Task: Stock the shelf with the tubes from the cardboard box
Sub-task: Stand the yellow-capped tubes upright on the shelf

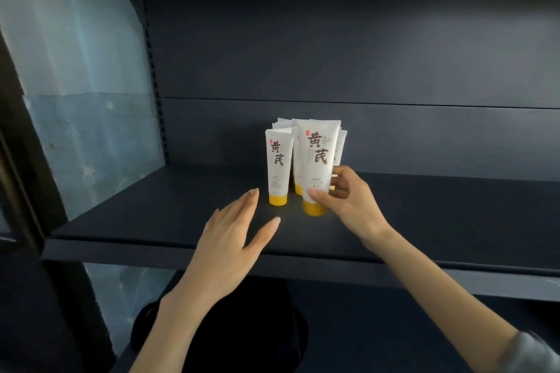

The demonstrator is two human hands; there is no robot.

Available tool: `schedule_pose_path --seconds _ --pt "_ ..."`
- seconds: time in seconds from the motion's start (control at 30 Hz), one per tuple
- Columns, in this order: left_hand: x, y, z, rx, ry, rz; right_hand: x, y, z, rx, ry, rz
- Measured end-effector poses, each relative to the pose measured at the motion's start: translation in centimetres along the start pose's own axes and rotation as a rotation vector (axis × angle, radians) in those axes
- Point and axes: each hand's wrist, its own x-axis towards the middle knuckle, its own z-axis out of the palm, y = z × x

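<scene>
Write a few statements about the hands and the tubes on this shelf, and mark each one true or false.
1. The right hand grips the front tube low on its body. True.
2. The left tube stands with its cap upward. False: its yellow cap is at the bottom, on the shelf.
3. The left hand holds a tube. False: it is open and holds nothing.
4. The back tubes stand behind the front tube. True.
</scene>
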Motion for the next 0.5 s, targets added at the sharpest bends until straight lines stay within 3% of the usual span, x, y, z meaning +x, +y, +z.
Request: schedule_pose_path --seconds 0.13,0.5 --pt "-0.6 -1.3 0.2 0.205 -0.067 -0.046 3.2 1.9 -0.1 -0.029 0.094 0.049" --pt "-1.9 -2.5 0.5 0.256 -0.083 -0.104 7.1 5.5 2.7 -0.174 0.149 0.162"
